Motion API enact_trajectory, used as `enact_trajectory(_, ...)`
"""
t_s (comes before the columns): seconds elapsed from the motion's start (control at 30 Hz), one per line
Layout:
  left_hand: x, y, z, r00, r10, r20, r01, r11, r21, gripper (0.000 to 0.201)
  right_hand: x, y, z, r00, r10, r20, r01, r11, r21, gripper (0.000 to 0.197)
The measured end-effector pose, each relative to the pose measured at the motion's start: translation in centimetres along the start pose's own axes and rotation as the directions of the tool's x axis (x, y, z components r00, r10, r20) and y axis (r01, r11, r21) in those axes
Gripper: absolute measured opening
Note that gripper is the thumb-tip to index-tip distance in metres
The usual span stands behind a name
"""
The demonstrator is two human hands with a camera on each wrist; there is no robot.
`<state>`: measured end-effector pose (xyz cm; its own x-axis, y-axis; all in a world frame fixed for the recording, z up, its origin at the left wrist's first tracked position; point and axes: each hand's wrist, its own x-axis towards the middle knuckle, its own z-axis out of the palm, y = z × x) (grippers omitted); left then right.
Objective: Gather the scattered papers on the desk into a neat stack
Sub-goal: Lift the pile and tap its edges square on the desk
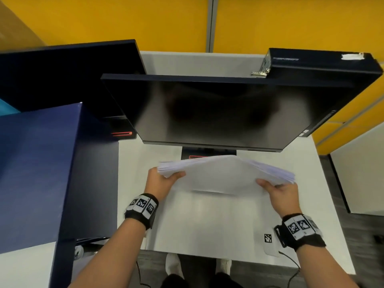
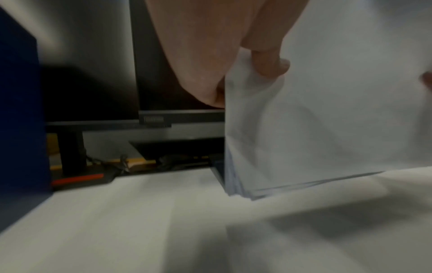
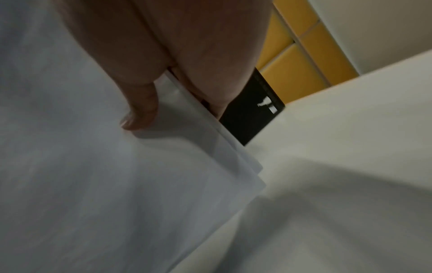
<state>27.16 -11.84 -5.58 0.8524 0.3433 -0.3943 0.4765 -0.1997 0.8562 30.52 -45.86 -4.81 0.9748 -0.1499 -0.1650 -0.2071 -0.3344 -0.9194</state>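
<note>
A stack of white papers [image 1: 224,173] stands on its long edge on the white desk [image 1: 207,225], bowed upward in the middle. My left hand [image 1: 164,178] grips its left end, thumb on the near face. My right hand [image 1: 278,189] grips the right end the same way. In the left wrist view the thumb [image 2: 268,62] presses the papers [image 2: 327,120], whose lower corner fans into several sheet edges at the desk. In the right wrist view the thumb [image 3: 140,110] lies on the papers [image 3: 93,166], with the fingers behind the stack.
A dark monitor [image 1: 218,113] hangs just behind the papers on its stand. A tall blue box [image 1: 37,173] borders the desk on the left. A second dark screen [image 1: 62,73] sits at the back left. A small tagged white device [image 1: 269,241] lies near the front right edge.
</note>
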Motion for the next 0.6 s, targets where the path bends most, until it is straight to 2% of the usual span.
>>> enact_trajectory(0.03, 0.1, 0.7, -0.6, 0.998, 0.061, 0.0, -0.061, 0.998, 0.015, 0.032, -0.3, 0.1, -1.0, 1.0, -0.026, -0.009, 0.026, 0.999, 0.042, 0.021)
enact_trajectory(0.07, 0.3, 0.5, 0.4, 0.995, 0.084, -0.05, -0.084, 0.996, 0.014, 0.041, 0.2, 0.2, -0.5, 0.999, -0.043, -0.011, 0.043, 0.998, 0.044, 0.015)
enact_trajectory(0.1, 1.0, 0.0, 1.3, 0.988, 0.078, -0.136, -0.066, 0.994, 0.085, 0.049, -0.1, 0.7, -0.9, 1.0, -0.009, 0.011, 0.009, 1.0, -0.012, 0.017)
enact_trajectory(0.13, 1.1, -1.1, 1.2, 0.978, 0.053, -0.2, -0.027, 0.991, 0.128, 0.051, 0.3, 1.2, -0.6, 0.995, 0.063, 0.08, -0.058, 0.996, -0.07, 0.02)
enact_trajectory(0.17, 1.2, -1.2, 2.1, 0.96, 0.033, -0.278, 0.032, 0.974, 0.225, 0.043, 0.5, 2.7, -0.7, 0.982, 0.124, 0.144, -0.109, 0.988, -0.11, 0.022)
enact_trajectory(0.2, 2.0, -2.0, 2.9, 0.945, 0.031, -0.325, 0.046, 0.973, 0.225, 0.034, 1.2, 3.7, 0.2, 0.978, 0.127, 0.164, -0.101, 0.982, -0.158, 0.031)
enact_trajectory(0.23, 2.6, -2.5, 3.7, 0.968, 0.033, -0.248, 0.011, 0.985, 0.174, 0.03, 1.6, 4.3, 0.8, 0.98, 0.142, 0.14, -0.116, 0.977, -0.18, 0.039)
enact_trajectory(0.27, 2.9, -2.4, 3.7, 0.948, 0.007, -0.318, 0.05, 0.984, 0.17, 0.026, 2.4, 4.5, 1.4, 0.976, 0.213, 0.035, -0.199, 0.951, -0.237, 0.042)
enact_trajectory(0.3, 3.2, -2.3, 3.3, 0.92, -0.035, -0.391, 0.133, 0.965, 0.227, 0.021, 2.6, 3.5, 1.7, 0.951, 0.284, -0.123, -0.308, 0.903, -0.298, 0.039)
enact_trajectory(0.33, 2.8, -2.3, 2.4, 0.949, -0.024, -0.315, 0.103, 0.966, 0.238, 0.012, 2.6, 2.9, 1.6, 0.915, 0.327, -0.235, -0.389, 0.868, -0.307, 0.032)
enact_trajectory(0.37, 2.7, -2.4, 1.6, 0.985, 0.031, -0.167, 0.001, 0.982, 0.188, 0.013, 2.2, 2.4, 1.6, 0.941, 0.26, -0.214, -0.313, 0.91, -0.272, 0.026)
enact_trajectory(0.4, 2.6, -2.7, 1.3, 0.992, 0.101, -0.069, -0.092, 0.988, 0.123, 0.023, 2.1, 2.8, 1.7, 0.977, 0.157, -0.142, -0.187, 0.955, -0.232, 0.033)
enact_trajectory(0.43, 2.0, -2.5, 0.7, 0.994, 0.101, -0.035, -0.098, 0.992, 0.074, 0.032, 1.3, 2.9, 1.4, 0.992, 0.111, -0.056, -0.12, 0.971, -0.205, 0.041)
enact_trajectory(0.47, 1.4, -2.4, 0.1, 0.994, 0.105, -0.027, -0.103, 0.993, 0.056, 0.035, 0.8, 3.2, 0.9, 0.993, 0.115, -0.032, -0.119, 0.977, -0.175, 0.045)
enact_trajectory(0.6, 0.7, -2.2, 1.0, 0.993, 0.109, -0.051, -0.107, 0.993, 0.04, 0.033, 0.9, 3.3, 1.0, 0.99, 0.126, -0.058, -0.133, 0.982, -0.137, 0.045)
